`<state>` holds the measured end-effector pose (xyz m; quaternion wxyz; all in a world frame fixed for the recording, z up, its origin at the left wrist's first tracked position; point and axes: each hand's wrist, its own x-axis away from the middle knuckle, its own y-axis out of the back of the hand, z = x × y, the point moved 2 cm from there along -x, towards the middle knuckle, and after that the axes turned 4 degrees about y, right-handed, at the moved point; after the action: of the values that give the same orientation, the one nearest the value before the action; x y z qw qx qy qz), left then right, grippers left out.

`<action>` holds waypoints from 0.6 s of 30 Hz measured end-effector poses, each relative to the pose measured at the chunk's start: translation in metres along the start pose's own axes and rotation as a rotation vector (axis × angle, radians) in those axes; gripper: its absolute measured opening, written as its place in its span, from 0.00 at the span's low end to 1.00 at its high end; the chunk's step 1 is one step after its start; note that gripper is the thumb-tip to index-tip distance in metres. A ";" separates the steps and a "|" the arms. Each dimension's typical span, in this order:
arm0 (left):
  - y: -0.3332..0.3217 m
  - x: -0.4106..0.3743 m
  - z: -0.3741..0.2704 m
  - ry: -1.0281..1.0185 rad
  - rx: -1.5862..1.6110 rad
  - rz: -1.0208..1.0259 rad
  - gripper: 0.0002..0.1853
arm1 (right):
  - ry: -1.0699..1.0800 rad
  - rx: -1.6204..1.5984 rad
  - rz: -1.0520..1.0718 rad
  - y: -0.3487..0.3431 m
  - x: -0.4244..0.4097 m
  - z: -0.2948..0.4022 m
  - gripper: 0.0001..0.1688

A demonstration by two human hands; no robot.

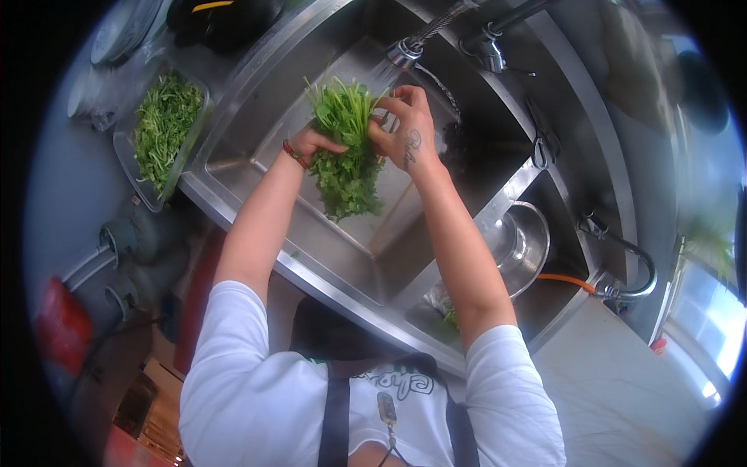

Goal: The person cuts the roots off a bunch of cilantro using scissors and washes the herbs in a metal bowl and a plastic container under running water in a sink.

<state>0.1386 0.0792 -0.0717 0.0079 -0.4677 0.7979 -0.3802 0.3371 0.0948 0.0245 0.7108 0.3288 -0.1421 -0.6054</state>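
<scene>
A bunch of leafy green herbs [347, 157], which looks like cilantro, is held over the left basin of a stainless steel sink [233, 160]. Its pale cut stems point away from me and its leaves hang towards me. My left hand [318, 142] grips the bunch around its middle, thumb across the front. At the right side of the stems, my right hand [405, 122] has its thumb and fingers bent against them; the fingertips are partly hidden. Water sprays from a chrome faucet head [404, 55] just beyond the stems.
A clear plastic tub [162, 198] of cut greens [166, 128] stands left of the sink. Scissors [543, 150] lie on the divider at the right. A metal bowl [534, 233] sits in the right basin, near an orange hose [566, 280] and a second curved faucet [645, 262].
</scene>
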 end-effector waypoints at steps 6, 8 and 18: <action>-0.036 0.001 -0.015 0.176 0.285 0.364 0.47 | -0.042 -0.112 -0.061 -0.003 -0.007 -0.012 0.11; -0.036 -0.004 -0.010 0.119 0.242 0.440 0.50 | -0.202 -0.308 -0.075 -0.001 -0.010 -0.022 0.09; -0.035 -0.017 0.000 0.072 0.297 0.408 0.48 | -0.090 -0.080 0.220 0.014 -0.002 -0.025 0.20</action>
<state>0.1739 0.0829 -0.0564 0.1249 -0.2770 0.8108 -0.5003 0.3620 0.1044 0.0154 0.7783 0.2552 -0.1847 -0.5432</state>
